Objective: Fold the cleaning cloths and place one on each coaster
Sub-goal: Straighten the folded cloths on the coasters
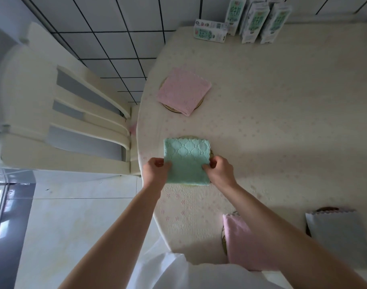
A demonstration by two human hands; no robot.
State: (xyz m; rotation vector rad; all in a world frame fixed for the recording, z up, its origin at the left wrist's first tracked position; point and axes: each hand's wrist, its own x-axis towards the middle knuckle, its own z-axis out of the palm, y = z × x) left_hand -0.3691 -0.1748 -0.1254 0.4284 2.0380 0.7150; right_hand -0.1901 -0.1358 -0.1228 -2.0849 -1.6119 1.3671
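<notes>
One cream plastic chair (pixel 63 122) stands at the far left, just beside the edge of the table with the cream flower-printed tablecloth (pixel 282 122). Next, on the far part of the table, a folded pink cleaning cloth (pixel 183 90) lies on a round tan coaster (pixel 199 104); the rim of this coaster shows only past the sides of the cloth.

Nearer to you, a folded mint-green cleaning cloth (pixel 186 161) lies flat on a second round coaster (pixel 186 136); of this one you see only thin pieces of rim at the far and the near edge of the cloth. Your left hand (pixel 156 171) has curled fingers and pinches the left edge of the green cloth; your right hand (pixel 220 171) pinches the right edge in the same way, thumb and fingers closed on the fabric.

More to the right, close to your body, another folded pink cloth (pixel 238 243) lies on a third coaster (pixel 224 238), partly hidden under your right forearm. At the far end of the table one white-and-green carton (pixel 209 31) lies flat, and more such cartons (pixel 255 19) stand upright beside it. At the far right a folded grey cloth (pixel 341 236) covers a dark-rimmed coaster (pixel 326 209); only its far rim is visible.
</notes>
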